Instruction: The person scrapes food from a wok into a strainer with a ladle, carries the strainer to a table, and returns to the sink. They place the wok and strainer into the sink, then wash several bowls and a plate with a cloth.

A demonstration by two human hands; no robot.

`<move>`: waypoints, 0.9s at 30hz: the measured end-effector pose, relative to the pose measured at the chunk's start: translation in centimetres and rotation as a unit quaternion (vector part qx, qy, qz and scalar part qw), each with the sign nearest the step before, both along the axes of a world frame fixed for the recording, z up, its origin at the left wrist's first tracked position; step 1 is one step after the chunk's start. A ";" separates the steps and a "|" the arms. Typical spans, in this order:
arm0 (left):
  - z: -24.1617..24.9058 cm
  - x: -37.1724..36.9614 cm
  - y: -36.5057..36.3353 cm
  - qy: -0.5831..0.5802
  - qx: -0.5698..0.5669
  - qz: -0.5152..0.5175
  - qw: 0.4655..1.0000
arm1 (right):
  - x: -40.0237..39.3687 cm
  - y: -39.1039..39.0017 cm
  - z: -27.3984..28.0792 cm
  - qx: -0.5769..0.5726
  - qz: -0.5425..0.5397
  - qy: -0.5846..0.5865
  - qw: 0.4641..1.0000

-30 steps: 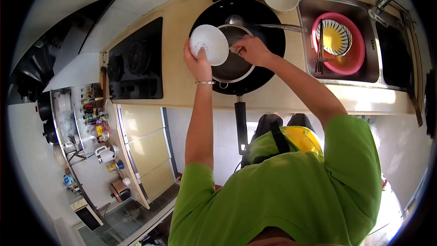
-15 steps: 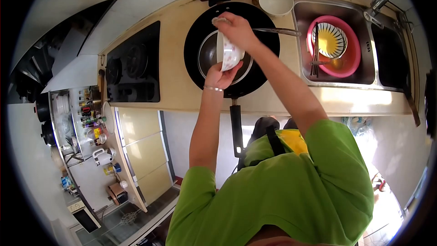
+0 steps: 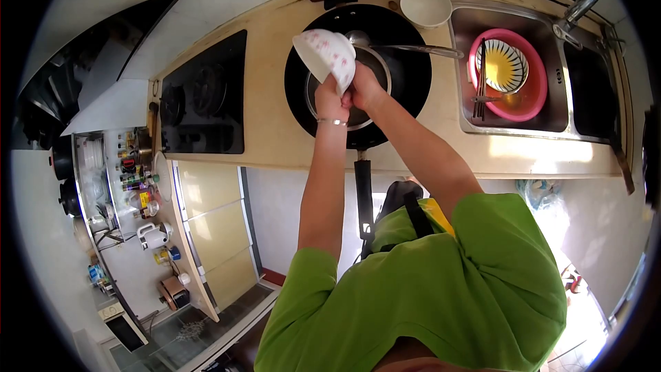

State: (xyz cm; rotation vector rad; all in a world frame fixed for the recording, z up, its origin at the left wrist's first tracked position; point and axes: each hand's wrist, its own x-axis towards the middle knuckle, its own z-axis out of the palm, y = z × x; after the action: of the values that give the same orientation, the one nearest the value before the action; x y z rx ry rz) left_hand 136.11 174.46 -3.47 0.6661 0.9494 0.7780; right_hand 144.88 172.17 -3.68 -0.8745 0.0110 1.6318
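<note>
A white bowl point(image 3: 325, 54) with a pink floral pattern is held tilted on its side above the wok, its patterned outside facing up. My left hand point(image 3: 332, 103), with a bracelet at the wrist, grips its lower rim. My right hand point(image 3: 366, 86) is closed against the bowl's right side beside my left hand; its fingertips and whatever they hold are hidden. Under both hands sits a black wok point(image 3: 406, 86) with a dark handle point(image 3: 363, 196) toward me. A metal ladle point(image 3: 423, 49) lies in it, its handle reaching past the right rim.
Another white bowl point(image 3: 426, 6) stands behind the wok. In the sink point(image 3: 463, 34) at right, a pink basin point(image 3: 539, 72) holds a striped bowl point(image 3: 506, 65), chopsticks point(image 3: 481, 83) and liquid. A faucet point(image 3: 582, 8) rises behind. A black cooktop point(image 3: 206, 100) lies left.
The bowl has turned from upright on edge to tilted, its outside now upward. My right hand has come down from the bowl's upper rim to beside my left hand; the pale thing at its fingers is hidden.
</note>
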 end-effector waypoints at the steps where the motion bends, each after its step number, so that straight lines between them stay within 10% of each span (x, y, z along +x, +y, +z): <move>1: 0.4 0.5 0.1 0.105 0.029 0.049 0.993 | -0.7 -0.2 0.3 0.000 0.004 0.000 1.000; 3: 1.2 2.6 -0.5 0.228 0.272 0.235 0.905 | -2.2 -0.2 1.4 0.023 -0.181 0.143 0.973; 5: 2.3 2.2 -0.7 0.289 0.281 0.206 0.892 | -2.4 -0.8 1.6 0.007 -0.193 0.110 0.975; 7: 1.9 1.5 0.0 0.416 0.427 0.231 0.769 | -1.8 -1.2 0.4 0.028 -0.182 0.222 0.957; 8: 2.2 1.2 0.1 0.413 0.509 0.220 0.722 | -1.6 -1.3 -1.7 0.062 -0.135 0.015 0.989; 13: 2.3 -0.7 0.3 0.370 0.511 0.192 0.751 | 2.2 -1.2 1.6 0.026 -0.183 -0.084 0.979; 17: 1.3 -1.5 0.3 0.270 0.384 0.085 0.879 | 2.7 -0.1 0.8 0.089 -0.148 -0.097 0.980; 19: 2.4 -1.7 -0.2 0.084 0.041 0.039 0.995 | 2.2 -0.8 1.4 0.109 -0.106 -0.001 0.988; 23: -2.4 -4.1 1.7 -0.196 -0.199 0.038 0.960 | 1.3 -1.8 0.0 0.075 -0.047 -0.072 0.993; 27: -1.1 -5.4 2.8 -0.280 -0.311 -0.066 0.906 | 1.9 -3.7 0.7 0.183 0.042 -0.404 0.895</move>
State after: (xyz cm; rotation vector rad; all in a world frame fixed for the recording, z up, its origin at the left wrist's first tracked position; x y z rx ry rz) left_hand 130.74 177.26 -4.58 -0.0642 0.5568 0.4576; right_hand 146.76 168.44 -2.97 -1.1974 -0.8960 1.1780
